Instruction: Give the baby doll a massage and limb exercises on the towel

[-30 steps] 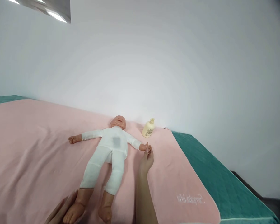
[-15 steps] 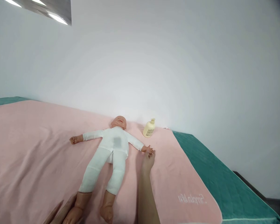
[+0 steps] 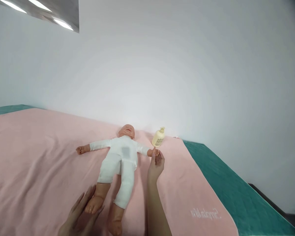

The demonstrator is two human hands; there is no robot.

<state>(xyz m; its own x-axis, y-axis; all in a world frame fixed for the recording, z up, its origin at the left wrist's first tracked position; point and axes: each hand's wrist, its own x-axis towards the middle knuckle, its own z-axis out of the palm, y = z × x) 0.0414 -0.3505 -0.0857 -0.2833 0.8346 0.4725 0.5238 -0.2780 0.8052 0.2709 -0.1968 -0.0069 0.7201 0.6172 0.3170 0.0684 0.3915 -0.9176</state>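
Note:
A baby doll (image 3: 121, 157) in a white suit lies on its back on a pink blanket (image 3: 39, 164), head toward the wall, arms spread. My right hand (image 3: 156, 163) pinches the doll's hand on the right side with its fingertips. My left hand (image 3: 82, 214) lies under the doll's left-side foot, fingers spread, cupping it and lifting that leg so the knee bends. A cream pump bottle (image 3: 158, 137) stands just beyond the doll's held hand, near the wall.
The pink blanket covers a teal mattress (image 3: 223, 183), which shows at the right and far left. A white wall (image 3: 162, 65) rises right behind the doll's head. The bed's edge drops off at the far right.
My left hand has come up into view and pushed the doll's foot toward the wall, bending the leg. The doll has shifted slightly toward the wall; my right hand stays on its hand.

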